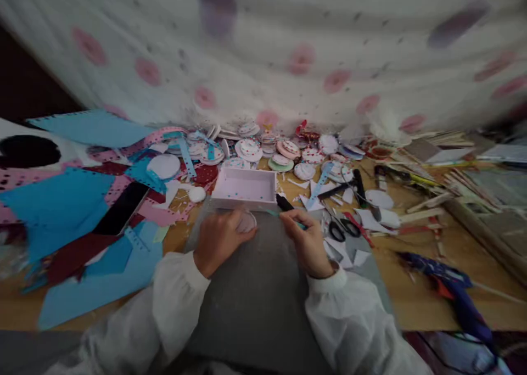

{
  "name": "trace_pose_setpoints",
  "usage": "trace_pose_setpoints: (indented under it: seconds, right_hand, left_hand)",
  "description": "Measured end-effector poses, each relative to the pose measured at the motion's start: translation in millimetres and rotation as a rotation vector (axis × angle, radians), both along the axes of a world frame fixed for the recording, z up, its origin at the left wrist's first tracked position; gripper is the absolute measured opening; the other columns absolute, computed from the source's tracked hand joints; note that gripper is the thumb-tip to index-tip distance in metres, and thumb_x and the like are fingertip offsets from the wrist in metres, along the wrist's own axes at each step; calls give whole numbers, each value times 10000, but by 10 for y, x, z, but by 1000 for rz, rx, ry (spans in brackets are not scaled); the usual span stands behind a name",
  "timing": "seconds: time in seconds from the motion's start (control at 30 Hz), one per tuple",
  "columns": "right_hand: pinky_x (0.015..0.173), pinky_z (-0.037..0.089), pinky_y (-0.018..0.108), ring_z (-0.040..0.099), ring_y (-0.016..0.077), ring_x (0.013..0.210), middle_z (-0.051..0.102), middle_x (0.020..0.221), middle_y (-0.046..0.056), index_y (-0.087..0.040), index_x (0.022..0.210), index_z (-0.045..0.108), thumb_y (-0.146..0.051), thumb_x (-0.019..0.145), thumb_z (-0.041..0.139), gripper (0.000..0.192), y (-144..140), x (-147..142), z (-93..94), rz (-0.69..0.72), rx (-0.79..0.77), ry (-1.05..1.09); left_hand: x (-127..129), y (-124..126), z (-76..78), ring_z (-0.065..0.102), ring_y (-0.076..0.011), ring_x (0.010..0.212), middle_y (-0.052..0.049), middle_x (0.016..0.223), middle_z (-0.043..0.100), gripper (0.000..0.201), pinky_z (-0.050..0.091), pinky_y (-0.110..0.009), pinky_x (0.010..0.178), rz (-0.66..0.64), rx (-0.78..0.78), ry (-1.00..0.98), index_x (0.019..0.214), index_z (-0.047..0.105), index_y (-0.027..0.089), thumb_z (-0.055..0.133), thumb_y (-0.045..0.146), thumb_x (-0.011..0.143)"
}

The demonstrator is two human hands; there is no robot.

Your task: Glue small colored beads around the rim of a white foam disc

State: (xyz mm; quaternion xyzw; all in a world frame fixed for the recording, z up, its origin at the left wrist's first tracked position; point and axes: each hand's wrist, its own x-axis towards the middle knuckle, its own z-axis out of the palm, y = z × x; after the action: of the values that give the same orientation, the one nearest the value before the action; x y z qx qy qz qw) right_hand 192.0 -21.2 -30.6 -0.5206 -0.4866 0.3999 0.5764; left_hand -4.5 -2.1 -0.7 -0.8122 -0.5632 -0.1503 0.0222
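Note:
My left hand (220, 239) rests on a grey mat (255, 298) and holds a small pale pink disc (247, 222) flat against it. Just to the right, my right hand (307, 243) grips a black pen-like tool (285, 203) whose tip points up toward the disc and a shallow pink box (246, 189). That box stands just beyond both hands and has small dots scattered inside. Both arms wear white sleeves.
Blue, pink and dark red paper sheets (61, 210) cover the left of the wooden table. Several decorated round discs (284, 151) line the back edge. Black scissors (343, 228) and white scraps lie right of my right hand. Wooden sticks (428, 199) and a spotted cloth (263, 51) lie beyond.

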Motion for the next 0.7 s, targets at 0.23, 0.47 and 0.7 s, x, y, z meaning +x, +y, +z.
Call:
trace_pose_setpoints:
  seconds: [0.23,0.47,0.7]
  right_hand:
    - [507,291,229,401,86,539,528,605,-37,-173,698,641,-407,764,688,247,3,-23,-24,-5,-88,78]
    - [512,370,204,486,90,552,593,599,-31,-188,710,672,-344,776,690,171,-86,-73,60,-40,3,-93]
    - [513,458,193,609,112,567,686,645,-10,-199,730,676,-224,797,667,72,-177,-215,125,46,207,-316]
  left_hand:
    - [-270,6,-15,677,-173,731,-43,880,744,185,488,-275,692,-183,201,-374,936,705,177,649,312,822]
    - [-320,26,-97,455,-46,385,10,611,622,179,363,-163,375,-183,-280,-1054,913,694,149,547,244,878]
    - [-348,-41,-210,367,-11,307,42,536,570,281,293,-121,307,-186,-782,-1223,1066,669,128,578,279,846]
